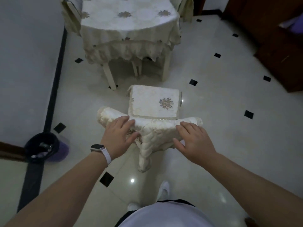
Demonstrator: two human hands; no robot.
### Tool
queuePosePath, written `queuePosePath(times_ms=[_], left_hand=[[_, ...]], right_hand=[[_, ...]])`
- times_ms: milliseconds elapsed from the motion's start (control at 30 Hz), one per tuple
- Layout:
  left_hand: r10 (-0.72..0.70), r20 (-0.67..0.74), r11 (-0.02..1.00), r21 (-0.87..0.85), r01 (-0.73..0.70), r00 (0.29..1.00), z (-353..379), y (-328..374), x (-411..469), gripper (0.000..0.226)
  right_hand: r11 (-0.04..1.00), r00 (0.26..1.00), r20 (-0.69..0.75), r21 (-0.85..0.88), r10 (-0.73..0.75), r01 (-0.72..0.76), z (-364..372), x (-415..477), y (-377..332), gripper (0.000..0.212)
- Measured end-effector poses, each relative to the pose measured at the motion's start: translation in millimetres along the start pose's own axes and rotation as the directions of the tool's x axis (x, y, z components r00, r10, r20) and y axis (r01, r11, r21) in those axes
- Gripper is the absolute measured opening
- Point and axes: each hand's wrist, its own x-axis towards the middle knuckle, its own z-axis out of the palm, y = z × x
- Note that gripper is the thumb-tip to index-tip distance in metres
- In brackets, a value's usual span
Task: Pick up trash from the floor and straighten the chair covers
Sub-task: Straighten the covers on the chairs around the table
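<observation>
A chair stands in front of me, seen from above. Its cream backrest cover (157,130) drapes over the top rail and hangs down toward me. Beyond it lies the seat cushion cover (152,100) with an embroidered flower. My left hand (120,133), with a watch on the wrist, lies flat on the left part of the backrest cover, fingers spread. My right hand (193,140) presses flat on the right part, fingers apart. Neither hand pinches the fabric.
A dark bin with a purple liner (47,148) holding some trash stands on the floor at my left. A table with a cream flowered cloth (127,22) is ahead, with covered chairs at its sides. Dark wooden furniture (270,43) fills the right.
</observation>
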Motion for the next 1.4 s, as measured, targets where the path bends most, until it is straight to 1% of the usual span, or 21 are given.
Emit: queuePosePath(times_ms=[167, 300, 367, 433, 500, 600, 767, 833, 900, 1000, 1067, 1167, 1267, 1400], left_hand=[[-0.040, 0.022, 0.997, 0.067, 0.039, 0.999, 11, -7, -2, 0.062], [-0.072, 0.024, 0.994, 0.088, 0.069, 0.997, 17, -8, 10, 0.068], [-0.108, 0.028, 0.992, 0.070, 0.106, 0.994, 19, -3, 18, 0.068], [-0.119, 0.011, 0.991, 0.064, 0.118, 0.993, 23, 1, 26, 0.065], [-0.104, -0.030, 0.992, 0.075, 0.106, 0.994, 27, 0, 33, 0.063], [-0.067, -0.093, 0.995, 0.068, 0.073, 0.993, 32, -5, 46, 0.056], [0.002, -0.141, 0.999, 0.053, 0.006, 0.990, 37, -8, 70, 0.053], [0.028, -0.168, 0.999, 0.045, -0.020, 0.985, 37, -8, 85, 0.052], [0.024, -0.198, 1.000, 0.017, -0.022, 0.980, 33, -7, 103, 0.051], [0.047, -0.258, 0.999, 0.001, -0.049, 0.965, 26, -8, 138, 0.052], [0.065, -0.287, 0.997, -0.014, -0.072, 0.956, 17, -7, 167, 0.053], [0.055, -0.284, 0.995, -0.061, -0.076, 0.957, 1, -5, 215, 0.053], [0.059, -0.290, 0.990, -0.110, -0.094, 0.955, -14, -10, 254, 0.053], [0.090, -0.269, 0.984, -0.127, -0.128, 0.959, -32, -21, 295, 0.052]], right_hand=[[0.995, 0.997, 0.057, 0.081, -0.056, 0.052, 32, 26, 3, 0.057], [0.989, 0.996, 0.054, 0.134, -0.065, 0.058, 44, 46, 4, 0.060], [0.988, 0.993, 0.068, 0.131, -0.096, 0.087, 46, 52, 8, 0.060], [0.983, 0.985, 0.058, 0.096, -0.163, 0.157, 47, 58, 14, 0.059], [0.975, 0.978, 0.018, 0.081, -0.207, 0.205, 47, 65, 22, 0.059], [0.971, 0.974, -0.015, 0.079, -0.224, 0.225, 47, 76, 28, 0.057], [0.963, 0.964, -0.093, 0.081, -0.248, 0.256, 49, 87, 41, 0.054], [0.967, 0.967, -0.114, 0.095, -0.227, 0.238, 45, 97, 48, 0.052], [0.975, 0.976, -0.113, 0.099, -0.187, 0.198, 37, 110, 54, 0.051], [0.993, 0.991, -0.082, 0.052, -0.103, 0.108, 24, 137, 63, 0.051], [0.998, 0.995, -0.091, 0.024, -0.049, 0.052, 14, 160, 71, 0.052], [1.000, 0.994, -0.110, 0.010, 0.018, -0.017, 4, 199, 84, 0.052], [0.997, 0.982, -0.172, 0.010, 0.079, -0.079, 0, 235, 89, 0.050], [0.988, 0.977, -0.147, 0.036, 0.152, -0.148, -6, 276, 93, 0.054]])
